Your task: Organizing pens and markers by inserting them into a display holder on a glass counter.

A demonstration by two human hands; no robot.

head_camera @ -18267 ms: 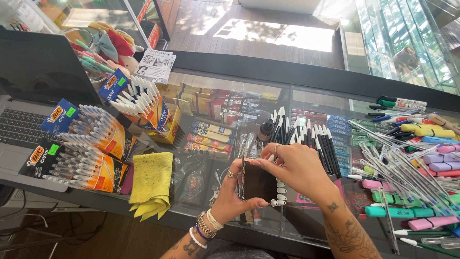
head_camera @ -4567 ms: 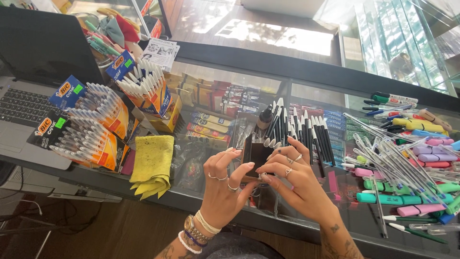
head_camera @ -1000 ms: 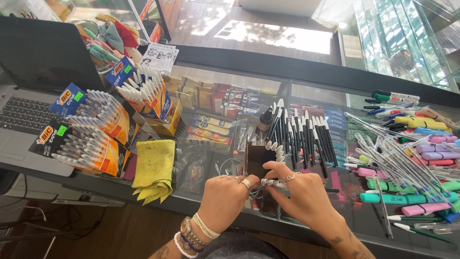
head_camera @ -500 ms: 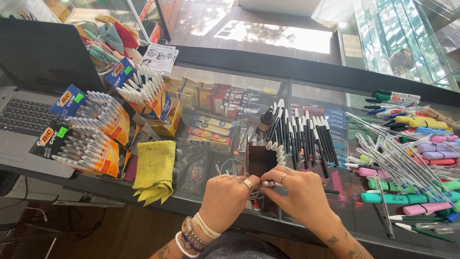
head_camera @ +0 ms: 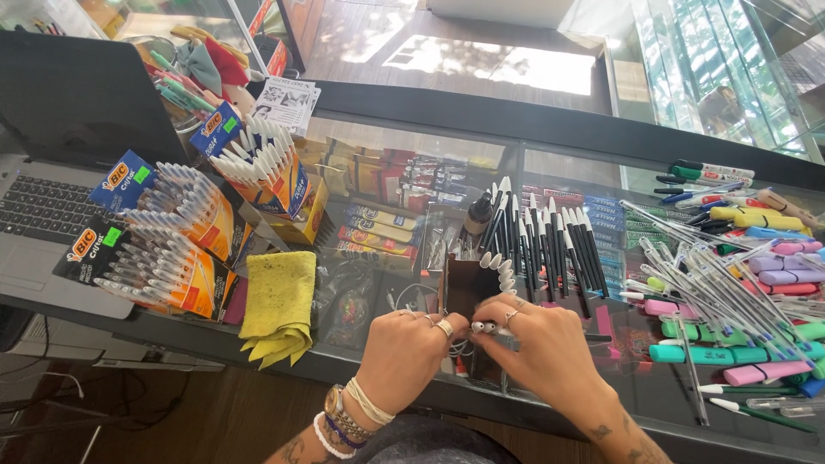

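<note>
change: half a second back our hands sat in nearly the same spot at the counter's near edge; since then the fingers have drawn a little tighter round the white-capped pens, and the small brown box has not moved.
meaning: we judge the bundle is being squared up right at the mouth of the box, so the work is mid-step, with many pens left loose to the right.
far left: pen packs [head_camera: 163,236] fan out over a laptop [head_camera: 39,215]; a yellow cloth [head_camera: 277,302] lies just beside them on the glass counter [head_camera: 378,159].
left hand [head_camera: 404,352]: palm down, wrist bent up, rings and bracelets showing; its fingers [head_camera: 443,327] are curled closed on the near end of the white-capped pens [head_camera: 483,326].
box: the small brown box [head_camera: 464,288] stands open just behind both hands, a row of white caps along its right wall.
right hand [head_camera: 537,344]: knuckles up, fingers pinched shut on the same pens from the other side, touching the left hand.
right: black markers [head_camera: 550,241] lean behind the box; loose pens and pastel highlighters [head_camera: 730,292] spread well apart from the hands.
</note>
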